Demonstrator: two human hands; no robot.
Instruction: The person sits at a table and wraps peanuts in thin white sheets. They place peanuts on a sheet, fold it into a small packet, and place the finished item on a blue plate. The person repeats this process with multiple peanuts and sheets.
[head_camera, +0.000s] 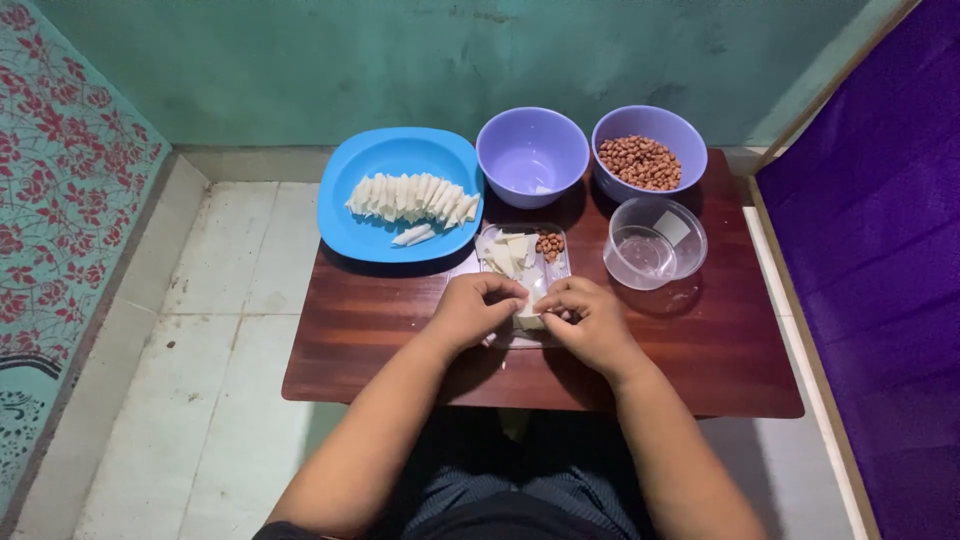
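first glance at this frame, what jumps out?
Both hands meet at the middle of the small wooden table: the left hand and right hand pinch a small white wrapper piece over a clear tray. Behind them sit a blue plate lined with folded white pieces and a purple bowl of peanuts.

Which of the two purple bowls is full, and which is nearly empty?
The right purple bowl is filled with brown peanuts. The left purple bowl is nearly empty, its bare bottom showing just a small pale scrap.
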